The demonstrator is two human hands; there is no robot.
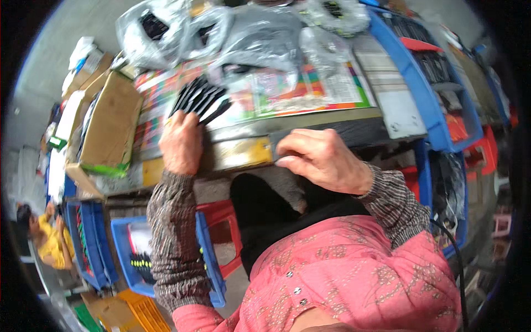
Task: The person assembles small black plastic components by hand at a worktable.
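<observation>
My left hand (182,143) reaches over the table's front edge, its fingers closed on the near end of a fanned bundle of flat black strips (200,100). The strips look thin and glossy; their exact kind is not clear. To the right, my right hand (327,160) is at the table edge above my lap. Its fingers curl in toward the thumb, and whatever they hold, if anything, is hidden. Beneath the strips lies a colourful printed sheet (249,108) covering part of the table.
Clear plastic bags (260,39) with dark items line the table's back. An open cardboard box (110,119) stands at the left, a long blue crate (401,77) at the right. Below are a blue bin (124,238) and a red stool (227,221). Another person (52,243) sits far left.
</observation>
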